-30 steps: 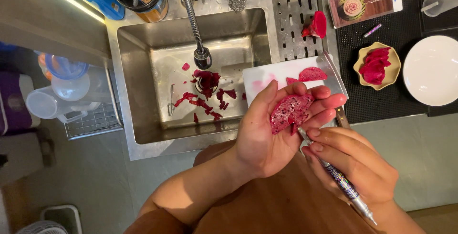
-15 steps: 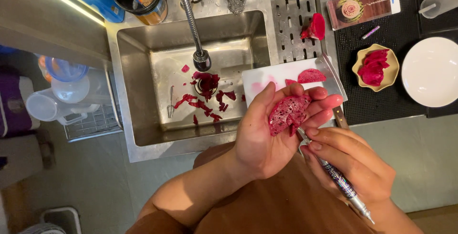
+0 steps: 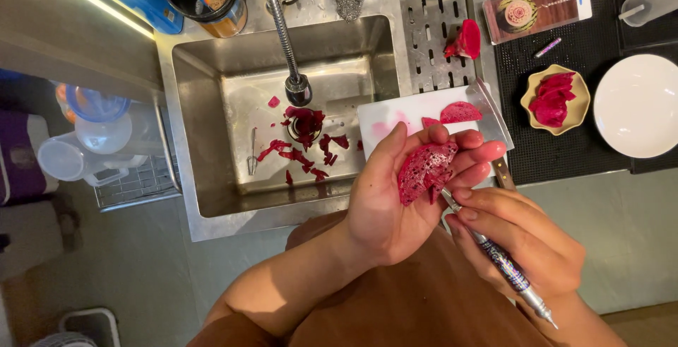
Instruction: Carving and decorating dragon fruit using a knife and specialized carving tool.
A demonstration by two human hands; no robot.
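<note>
Seen from above, a steel sink (image 3: 212,107) sits in a kitchen counter, with a tall faucet (image 3: 286,43) over it and red fruit peel scraps (image 3: 304,142) scattered around the drain. Just right of the sink lies a white cutting board (image 3: 395,117) with a red fruit slice (image 3: 460,112) on it and a knife blade (image 3: 491,110) along its right edge. Further right, on a black mat (image 3: 565,156), stand a small yellow bowl (image 3: 580,100) holding red fruit pieces and, beside it, a white plate (image 3: 635,107).

The left hand (image 3: 395,191) is over the near edge of the board, palm up, the fingers half curled and cradling a red piece of dragon fruit (image 3: 424,170), which rests on the fingers and shows carved cuts. The right hand (image 3: 522,237) is just below and right of it, the fingers closed around a thin carving tool (image 3: 505,266) held like a pen; the tip of the tool touches the lower edge of the fruit piece
</note>
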